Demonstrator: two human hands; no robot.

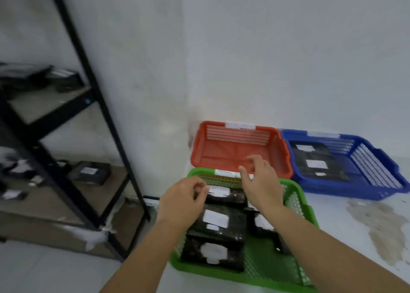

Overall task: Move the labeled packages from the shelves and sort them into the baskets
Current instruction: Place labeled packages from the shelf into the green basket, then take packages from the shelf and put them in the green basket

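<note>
Both hands are held over the green basket (298, 200), nothing gripped: left hand (182, 200) loosely curled, right hand (260, 179) spread. Packages (216, 220) are piled inside it; more are left on the shelf (66, 195).

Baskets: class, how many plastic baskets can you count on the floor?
3: the red basket against the wall, the blue basket to its right, the green basket nearest the camera.

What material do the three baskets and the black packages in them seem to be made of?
The red basket, blue basket and green basket look like moulded plastic: uniform bright colour, lattice walls, rounded rims. The black packages appear wrapped in glossy plastic film, since they show faint sheen and wrinkles, with white labels that look like paper; blur leaves this uncertain.
</note>
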